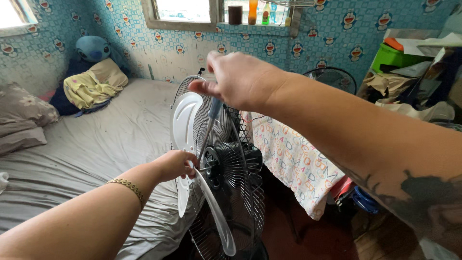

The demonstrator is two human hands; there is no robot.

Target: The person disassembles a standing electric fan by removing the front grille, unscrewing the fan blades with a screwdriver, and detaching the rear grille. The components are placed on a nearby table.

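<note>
The fan blade point(185, 126) looks like smooth, glossy translucent plastic, and the fan guard point(226, 192) is thin dark metal wire. The bedsheet point(96, 144) is matt, wrinkled grey cloth.

Daylight from blown-out windows point(185, 9), soft shadows, wide-angle edge distortion

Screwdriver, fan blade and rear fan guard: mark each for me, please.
screwdriver point(213, 110), head view, on the grey handle below the right hand
fan blade point(185, 120), head view, on the upper white blade
rear fan guard point(236, 192), head view, on the black wire grille
</note>
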